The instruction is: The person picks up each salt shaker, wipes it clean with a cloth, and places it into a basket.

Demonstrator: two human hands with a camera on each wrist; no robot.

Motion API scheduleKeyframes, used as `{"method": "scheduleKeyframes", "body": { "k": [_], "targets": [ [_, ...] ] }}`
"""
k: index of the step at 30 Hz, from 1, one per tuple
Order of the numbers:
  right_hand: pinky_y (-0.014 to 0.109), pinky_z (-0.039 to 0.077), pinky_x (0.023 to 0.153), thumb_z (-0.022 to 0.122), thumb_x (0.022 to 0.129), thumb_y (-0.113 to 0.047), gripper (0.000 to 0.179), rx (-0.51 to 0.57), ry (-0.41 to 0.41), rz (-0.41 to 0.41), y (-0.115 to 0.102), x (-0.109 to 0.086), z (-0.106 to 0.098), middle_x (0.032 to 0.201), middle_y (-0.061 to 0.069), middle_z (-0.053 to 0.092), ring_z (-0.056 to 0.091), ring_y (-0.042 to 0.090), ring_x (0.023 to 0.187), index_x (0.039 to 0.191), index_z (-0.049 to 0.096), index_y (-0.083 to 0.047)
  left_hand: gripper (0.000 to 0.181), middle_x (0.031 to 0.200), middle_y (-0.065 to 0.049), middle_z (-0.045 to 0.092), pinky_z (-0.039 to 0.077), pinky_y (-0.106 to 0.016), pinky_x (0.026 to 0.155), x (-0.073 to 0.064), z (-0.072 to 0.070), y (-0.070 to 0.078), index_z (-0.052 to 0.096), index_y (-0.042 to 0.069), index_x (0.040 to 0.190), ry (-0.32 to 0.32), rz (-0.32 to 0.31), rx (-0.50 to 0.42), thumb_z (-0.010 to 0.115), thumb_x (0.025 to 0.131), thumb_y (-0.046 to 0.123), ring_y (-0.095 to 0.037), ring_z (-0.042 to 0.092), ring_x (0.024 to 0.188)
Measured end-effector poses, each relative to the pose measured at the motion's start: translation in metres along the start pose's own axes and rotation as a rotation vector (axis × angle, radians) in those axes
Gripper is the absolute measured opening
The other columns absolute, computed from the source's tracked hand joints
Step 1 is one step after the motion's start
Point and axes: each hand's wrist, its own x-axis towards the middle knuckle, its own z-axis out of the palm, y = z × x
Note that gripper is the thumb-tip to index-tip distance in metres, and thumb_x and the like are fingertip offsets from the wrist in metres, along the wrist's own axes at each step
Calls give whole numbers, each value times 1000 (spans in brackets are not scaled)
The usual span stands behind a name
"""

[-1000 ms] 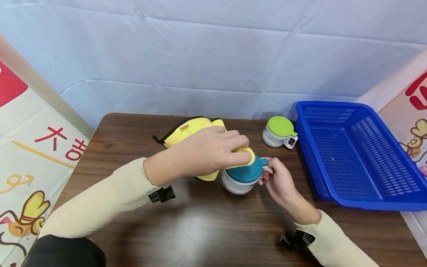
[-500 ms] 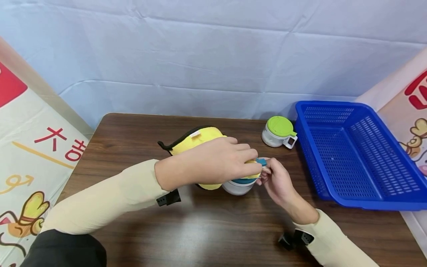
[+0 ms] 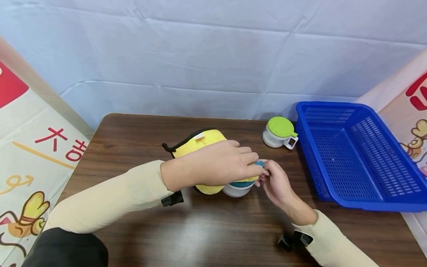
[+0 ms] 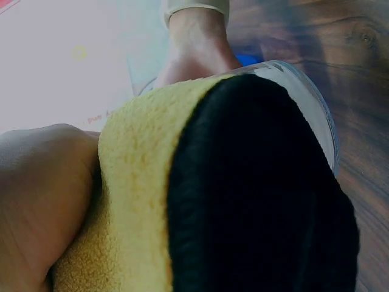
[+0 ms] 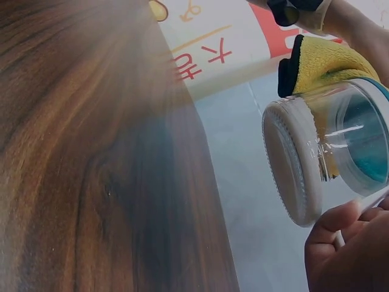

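My left hand (image 3: 223, 163) holds a yellow cloth (image 3: 211, 139) with black edging over the top of a clear jar (image 3: 236, 191). The cloth covers most of the jar's teal lid (image 3: 242, 184); a teal tab (image 3: 260, 163) shows beyond the fingers. On the jar's right side, my right hand (image 3: 278, 181) grips its handle, which the fingers largely hide. Seen from the right wrist, the jar (image 5: 292, 164) lies across the view with its pale base toward the camera. The cloth's dark underside (image 4: 261, 182) fills much of the left wrist view.
Behind and to the right, a second jar with a lime-green lid (image 3: 281, 127) and white handle stands on the brown wooden table (image 3: 200, 230). A blue perforated basket (image 3: 313, 167) sits close beside it at the right. A pale cloth backdrop (image 3: 213, 66) hangs behind the table.
My left hand has slid the cloth to the right and toward me, over the teal lid that was largely bare. My right hand keeps its hold on the handle, nearly still.
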Motion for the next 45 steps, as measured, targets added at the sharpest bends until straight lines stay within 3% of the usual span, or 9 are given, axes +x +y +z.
{"method": "scheduleKeyframes", "body": {
  "k": [13, 22, 36, 45],
  "targets": [
    [30, 25, 53, 24, 95, -2, 28, 18, -24, -31, 1, 1, 0, 68, 8, 20, 19, 24, 60, 67, 25, -9, 24, 105, 1, 63, 45, -27, 70, 2, 1, -4, 61, 19, 119, 39, 24, 82, 46, 103, 9, -16, 59, 94],
    [35, 20, 56, 23, 94, -3, 28, 12, -58, -39, 2, 1, -1, 68, 7, 18, 18, 25, 61, 67, 23, -10, 30, 117, -1, 64, 49, -29, 80, 5, 3, -15, 60, 19, 133, -61, -10, 38, 58, 103, 17, -17, 59, 106],
    [28, 27, 53, 22, 91, -1, 25, 9, -94, -20, 3, 1, -3, 67, 6, 17, 18, 24, 59, 67, 22, -9, 21, 112, 1, 65, 48, -30, 78, 4, 15, -34, 64, 19, 122, -22, -39, 12, 54, 105, 12, -18, 58, 104],
    [25, 30, 54, 22, 91, -1, 27, 6, -112, -17, 4, 2, -2, 67, 6, 18, 20, 24, 59, 66, 22, -10, 22, 116, -1, 65, 49, -33, 86, 2, 26, -52, 65, 18, 125, -55, -62, -43, 56, 106, 14, -20, 58, 108]
  ]
}}
